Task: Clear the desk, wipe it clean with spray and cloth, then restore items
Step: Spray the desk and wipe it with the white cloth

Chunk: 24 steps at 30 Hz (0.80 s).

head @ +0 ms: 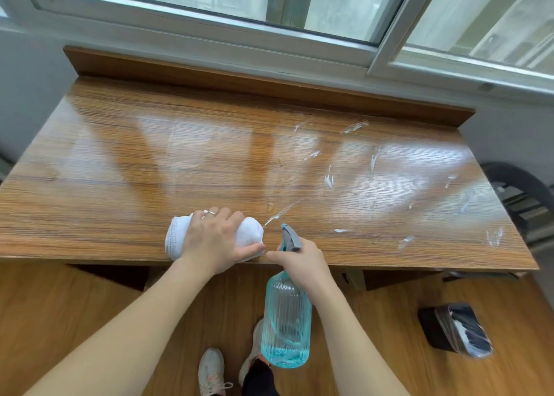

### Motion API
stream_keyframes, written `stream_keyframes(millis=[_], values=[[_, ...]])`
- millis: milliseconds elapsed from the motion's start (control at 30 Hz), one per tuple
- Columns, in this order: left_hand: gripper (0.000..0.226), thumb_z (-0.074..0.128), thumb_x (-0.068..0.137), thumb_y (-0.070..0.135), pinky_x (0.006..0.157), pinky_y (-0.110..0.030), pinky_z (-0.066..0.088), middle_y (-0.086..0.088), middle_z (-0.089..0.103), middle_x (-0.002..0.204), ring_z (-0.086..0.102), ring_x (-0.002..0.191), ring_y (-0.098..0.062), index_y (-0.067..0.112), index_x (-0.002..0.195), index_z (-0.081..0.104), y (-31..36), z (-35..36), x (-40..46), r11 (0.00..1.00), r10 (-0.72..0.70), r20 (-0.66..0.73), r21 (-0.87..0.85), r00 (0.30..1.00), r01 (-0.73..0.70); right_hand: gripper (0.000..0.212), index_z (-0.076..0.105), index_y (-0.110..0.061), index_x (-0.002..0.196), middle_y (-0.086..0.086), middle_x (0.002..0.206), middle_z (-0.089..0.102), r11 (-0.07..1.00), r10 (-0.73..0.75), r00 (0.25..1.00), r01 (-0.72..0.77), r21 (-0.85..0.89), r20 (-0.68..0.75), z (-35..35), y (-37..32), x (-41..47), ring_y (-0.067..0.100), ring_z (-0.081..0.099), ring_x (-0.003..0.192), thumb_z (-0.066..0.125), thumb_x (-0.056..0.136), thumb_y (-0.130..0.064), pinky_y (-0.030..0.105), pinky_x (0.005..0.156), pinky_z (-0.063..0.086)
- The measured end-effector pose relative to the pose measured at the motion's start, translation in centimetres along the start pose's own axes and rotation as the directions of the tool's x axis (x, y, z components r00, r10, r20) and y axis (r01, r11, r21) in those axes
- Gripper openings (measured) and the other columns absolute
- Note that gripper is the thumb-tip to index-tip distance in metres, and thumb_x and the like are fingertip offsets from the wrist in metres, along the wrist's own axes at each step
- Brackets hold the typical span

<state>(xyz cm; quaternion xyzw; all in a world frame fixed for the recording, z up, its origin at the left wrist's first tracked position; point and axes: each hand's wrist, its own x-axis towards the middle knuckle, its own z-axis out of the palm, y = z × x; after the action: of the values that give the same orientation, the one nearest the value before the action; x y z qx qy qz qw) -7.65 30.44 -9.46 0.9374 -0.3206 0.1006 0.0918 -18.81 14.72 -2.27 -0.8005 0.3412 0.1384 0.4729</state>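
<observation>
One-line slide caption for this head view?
Left hand presses white folded cloth on wooden desk; right hand grips blue spray bottle.

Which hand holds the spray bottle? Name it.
The right hand: its grip closes on the trigger head of the blue spray bottle, held off the desk's front edge. The left hand presses the white cloth.
</observation>
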Motion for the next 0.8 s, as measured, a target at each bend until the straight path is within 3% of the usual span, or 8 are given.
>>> stream_keyframes(millis=[100,267,433,567,800], values=[[0.073,0.042,0.068,0.086,0.071,-0.041,0.042,-0.002,0.063,0.078,0.061,0.079,-0.030,0.019,0.085,0.065,0.0,0.0,0.1,1.000,0.005,0.002,0.008,1.000,-0.005,0.017,0.055,-0.019,0.078,0.000,0.078,0.055,0.999,0.046,0.998,-0.046,-0.001,-0.047,-0.3,0.3,0.2,0.013,0.047,0.065,0.069,0.086,-0.023,0.029,0.060,0.040],[0.074,0.040,0.070,0.086,0.071,-0.041,0.042,-0.001,0.063,0.080,0.061,0.079,-0.029,0.019,0.087,0.065,0.0,-0.2,0.1,1.000,0.008,0.013,0.023,1.000,-0.008,0.020,0.062,-0.018,0.095,0.001,0.087,0.061,0.999,0.017,1.000,-0.018,0.036,0.020,-0.6,-0.1,0.1,0.014,0.056,0.076,0.074,0.084,-0.029,0.034,0.071,0.051],[0.073,0.041,0.069,0.085,0.072,-0.041,0.042,-0.001,0.063,0.080,0.061,0.079,-0.029,0.018,0.086,0.065,0.2,-0.2,0.2,1.000,-0.004,0.018,0.015,1.000,0.003,0.015,0.056,-0.016,0.081,0.000,0.077,0.054,0.999,0.035,0.999,-0.035,-0.024,-0.012,-0.8,0.0,0.0,0.016,0.047,0.065,0.069,0.084,-0.023,0.032,0.062,0.041],[0.072,0.041,0.069,0.084,0.074,-0.042,0.041,-0.001,0.065,0.083,0.062,0.082,-0.029,0.019,0.088,0.065,0.9,-0.3,0.1,1.000,-0.019,0.027,0.019,0.999,0.018,0.014,0.058,-0.018,0.086,0.000,0.082,0.057,0.999,0.031,0.998,-0.030,0.018,-0.051,-1.1,0.3,-0.2,0.013,0.050,0.068,0.070,0.085,-0.024,0.028,0.062,0.041],[0.070,0.042,0.067,0.083,0.073,-0.042,0.042,-0.004,0.062,0.078,0.062,0.078,-0.031,0.017,0.081,0.060,4.2,0.8,2.5,0.999,0.034,0.014,-0.019,0.999,-0.034,0.016,0.063,-0.009,0.087,0.001,0.078,0.058,1.000,0.011,0.996,-0.009,0.017,-0.092,-2.6,-0.2,0.6,0.017,0.048,0.069,0.067,0.082,-0.024,0.037,0.066,0.043]])
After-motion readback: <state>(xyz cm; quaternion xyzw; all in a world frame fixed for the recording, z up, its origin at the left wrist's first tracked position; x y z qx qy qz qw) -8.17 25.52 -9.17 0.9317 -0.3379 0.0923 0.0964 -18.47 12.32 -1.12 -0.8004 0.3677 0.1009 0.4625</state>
